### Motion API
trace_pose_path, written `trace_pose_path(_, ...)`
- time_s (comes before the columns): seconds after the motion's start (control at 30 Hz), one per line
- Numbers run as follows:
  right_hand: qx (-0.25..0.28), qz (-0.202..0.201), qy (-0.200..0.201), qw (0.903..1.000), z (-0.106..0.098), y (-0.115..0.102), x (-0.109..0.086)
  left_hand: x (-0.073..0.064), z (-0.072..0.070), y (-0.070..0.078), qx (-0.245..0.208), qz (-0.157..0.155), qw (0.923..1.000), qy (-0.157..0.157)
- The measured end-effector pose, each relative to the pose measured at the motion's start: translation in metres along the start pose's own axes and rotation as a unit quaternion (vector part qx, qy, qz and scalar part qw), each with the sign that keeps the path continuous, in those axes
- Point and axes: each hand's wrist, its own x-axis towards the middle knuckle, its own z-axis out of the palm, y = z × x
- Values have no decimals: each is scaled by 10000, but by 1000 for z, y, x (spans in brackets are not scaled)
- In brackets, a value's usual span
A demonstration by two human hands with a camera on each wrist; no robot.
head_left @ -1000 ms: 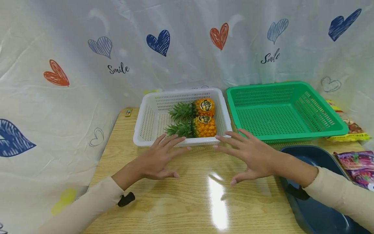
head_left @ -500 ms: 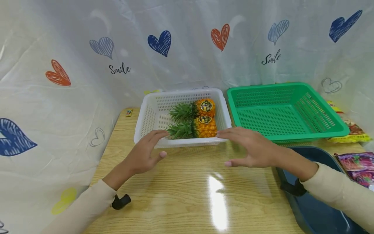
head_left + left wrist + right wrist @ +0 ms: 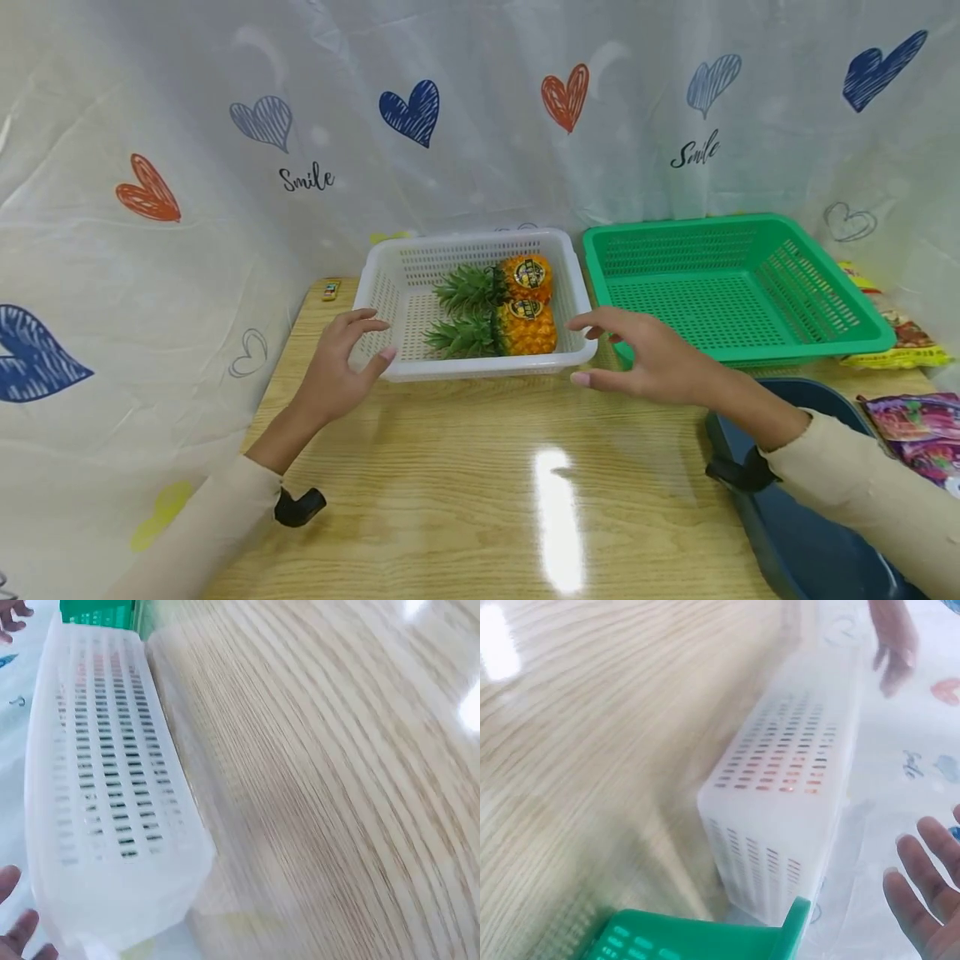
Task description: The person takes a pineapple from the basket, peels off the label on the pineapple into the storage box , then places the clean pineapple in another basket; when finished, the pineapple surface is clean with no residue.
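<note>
A white perforated basket [image 3: 480,366] stands on the table, holding two pineapples, the farther pineapple [image 3: 527,277] and the nearer pineapple [image 3: 528,329]. They lie side by side with labels up and leafy crowns to the left. My left hand [image 3: 330,371] hovers at the basket's left front corner, thumb and fingers spread. Over the right front corner is my right hand [image 3: 651,357], thumb apart from slightly bent fingers. In the right wrist view the right fingers [image 3: 911,907] show beyond the basket wall [image 3: 772,817], holding nothing. The left fingers [image 3: 22,926] appear past the rim in the left wrist view.
A green perforated basket [image 3: 772,348] sits right beside the white one. In front of it is a dark blue basin [image 3: 817,517], partly under my right forearm. Snack bags [image 3: 918,425] lie at the right edge. A small yellow packet [image 3: 331,289] lies at the far left corner.
My left hand has moved left and up from the front rim to the basket's left front corner. My right hand has shifted slightly up and right to the other corner.
</note>
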Motion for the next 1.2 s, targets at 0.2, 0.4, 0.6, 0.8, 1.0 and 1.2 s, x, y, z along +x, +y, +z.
trace_pose_path(0.2, 155, 202, -103, 9996, -3, 2, 10, 1, -3, -16, 251, -717, 9952, -624)
trace_pose_path(0.4, 368, 333, -275, 9984, -6, 2, 23, 1, -5, -29, 213, -1244, 9841, -1249)
trace_pose_path(0.6, 533, 339, -347, 9974, -9, 2, 40, 3, -6, -33, -254, -1346, 9804, -1416)
trace_pose_path(0.8, 499, 367, -466, 9970, -14, 1, 60, 4, -7, -33, -689, -1640, 9745, -1365)
trace_pose_path(1.0, 413, 378, -609, 9966, -18, 3, 78, 4, -6, -35, -1013, -1794, 9697, -1310)
trace_pose_path(1.2, 416, 556, -712, 9950, -21, 8, 94, 3, -5, -35, -1159, -1874, 9671, -1271)
